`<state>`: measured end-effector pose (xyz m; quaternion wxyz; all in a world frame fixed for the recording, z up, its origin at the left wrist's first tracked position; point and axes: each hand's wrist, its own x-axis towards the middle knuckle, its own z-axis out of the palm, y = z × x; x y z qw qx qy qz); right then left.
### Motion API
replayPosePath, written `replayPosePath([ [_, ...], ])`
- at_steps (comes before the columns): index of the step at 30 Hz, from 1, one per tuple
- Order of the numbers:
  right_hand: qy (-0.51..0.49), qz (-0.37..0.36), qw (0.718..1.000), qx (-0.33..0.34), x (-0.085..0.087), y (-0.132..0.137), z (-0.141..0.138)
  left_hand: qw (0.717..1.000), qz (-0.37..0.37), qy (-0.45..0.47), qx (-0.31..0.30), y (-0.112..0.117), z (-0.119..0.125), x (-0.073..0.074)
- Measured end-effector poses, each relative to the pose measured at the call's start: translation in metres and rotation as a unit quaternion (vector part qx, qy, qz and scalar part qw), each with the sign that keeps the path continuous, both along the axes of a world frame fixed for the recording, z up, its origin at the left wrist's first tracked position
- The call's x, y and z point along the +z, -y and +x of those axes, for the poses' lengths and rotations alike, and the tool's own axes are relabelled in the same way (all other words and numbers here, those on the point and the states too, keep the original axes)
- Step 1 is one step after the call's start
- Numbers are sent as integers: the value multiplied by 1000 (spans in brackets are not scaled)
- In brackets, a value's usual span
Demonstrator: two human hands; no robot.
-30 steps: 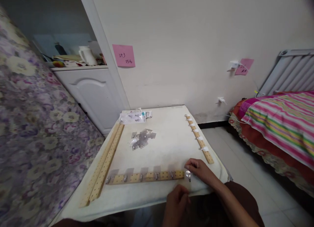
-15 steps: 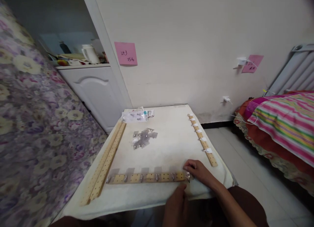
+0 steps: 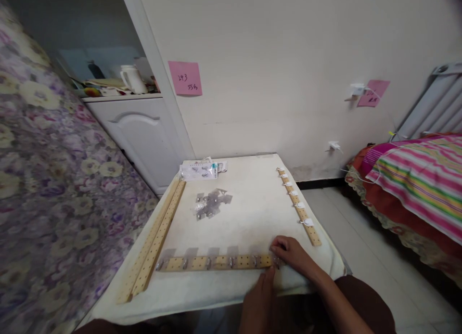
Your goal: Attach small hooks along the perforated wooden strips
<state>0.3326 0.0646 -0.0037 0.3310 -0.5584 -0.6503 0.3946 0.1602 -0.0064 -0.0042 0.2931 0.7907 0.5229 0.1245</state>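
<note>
A light wooden strip with holes [image 3: 198, 263] lies crosswise near the table's front edge. Several small clear plastic bags with shiny metal pieces [image 3: 231, 262] are spaced along it. My right hand [image 3: 291, 251] is at the strip's right end, thumb and fingers pinched at the top of another small clear bag [image 3: 276, 262]. My left hand [image 3: 259, 295] comes up from below. Its fingertips are closed at the strip's lower edge, just under that bag; what they grip is hidden. A pile of similar small bags [image 3: 211, 204] lies mid-table.
Two holed wooden strips [image 3: 159, 242] lie along the left side of the cloth-covered table [image 3: 249, 204]. Another strip [image 3: 313, 235] on the right bears several white-tagged pieces. Flat clear packets [image 3: 198, 171] sit at the back left, near the wall.
My left fingertips have moved slightly up towards the bag at the strip's right end. The metal piece there shows less clearly now. My right hand has barely moved.
</note>
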Motion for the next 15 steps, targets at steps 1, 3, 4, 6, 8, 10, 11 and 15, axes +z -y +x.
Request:
replayPosePath([
  [1,0,-1,1000,-1,0,0,0,1000,-6,-25,-5,-1,1,0],
  [3,-5,-5,1000,0,2,1,0,997,-21,-69,-17,-3,2,0],
  [4,-9,-7,1000,0,3,1,0,996,-24,-82,-19,-5,3,0],
  [6,-19,-9,1000,4,6,1,0,995,-24,-97,-19,-7,5,1],
  [8,-29,-14,999,7,7,0,1,994,-17,-109,-18,-8,7,2],
  [10,-39,-20,999,11,7,-1,2,993,-2,-120,-22,-8,7,4],
  [11,-44,-24,999,12,7,-1,2,992,9,-123,-29,-8,8,4],
  [15,-62,-32,997,16,2,-2,4,989,36,-133,-48,-6,7,6],
])
